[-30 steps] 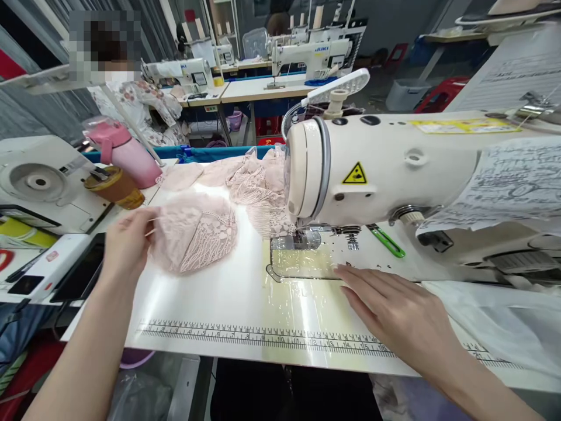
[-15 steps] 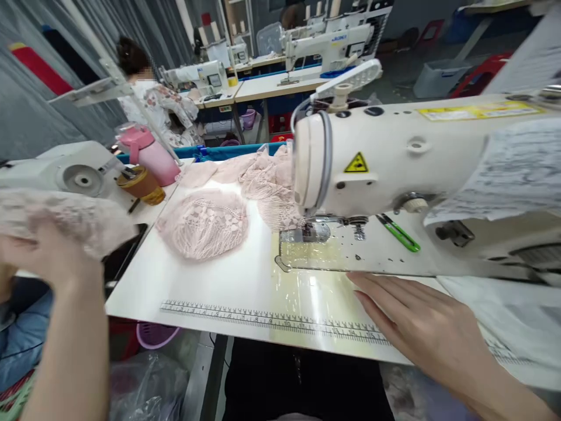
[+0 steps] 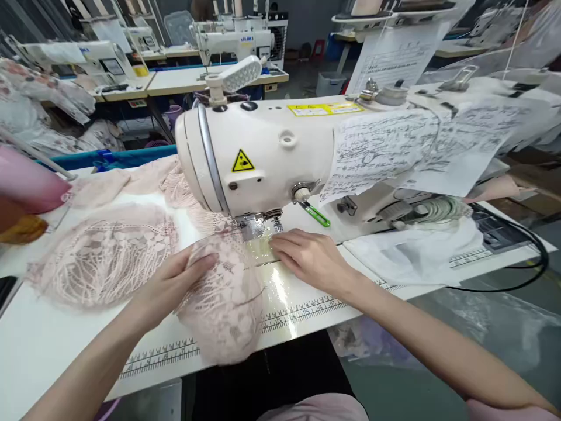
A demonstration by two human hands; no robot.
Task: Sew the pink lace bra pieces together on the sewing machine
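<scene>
My left hand (image 3: 186, 275) pinches a pale pink lace piece (image 3: 230, 310), which hangs over the table's front edge. The upper end of the lace reaches the presser foot (image 3: 254, 227) of a white sewing machine (image 3: 263, 158). Close to the right of the foot is my right hand (image 3: 313, 260), its fingers bent and pressed together. Whatever its fingertips may hold is hidden. Another pink lace piece with fringe (image 3: 118, 251) lies flat left of my left hand. Green thread snips (image 3: 316, 214) rest on the machine bed behind my right hand.
A printed ruler (image 3: 307, 310) runs along the table's front. White cloth (image 3: 407, 254) lies at the right. Handwritten sheets (image 3: 381, 146) hang on the machine arm. A pink bottle (image 3: 30, 181) stands at the left. A person's floral sleeve (image 3: 52, 88) shows beyond.
My left hand has brought the lace piece from the far left to the presser foot. My right hand has moved from the bed's front edge to beside the foot. The view has turned right.
</scene>
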